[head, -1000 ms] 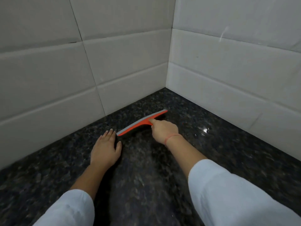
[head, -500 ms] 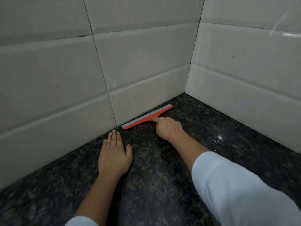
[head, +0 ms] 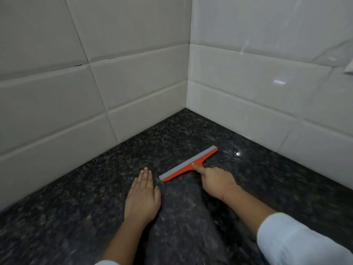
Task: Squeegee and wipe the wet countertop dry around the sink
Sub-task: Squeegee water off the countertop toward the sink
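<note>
Orange squeegee pulled back from wall, right hand gripping

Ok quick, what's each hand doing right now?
Left hand: open, flat on the countertop, holding nothing.
Right hand: closed on the squeegee handle.

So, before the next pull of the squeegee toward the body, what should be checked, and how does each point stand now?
1. Right hand closed on the squeegee handle, index finger on the orange head: ok.
2. Grey blade edge flat on the countertop along its whole length: cannot tell, the view is blurred.
3. Left hand out of the blade's path: ok for now; it lies flat just left of the blade's near end, but close.
4. Water near the right wall, by the bright glint, covered by this stroke: not ok, it sits right of the blade.
5. Path toward the body free of objects: ok.
</note>
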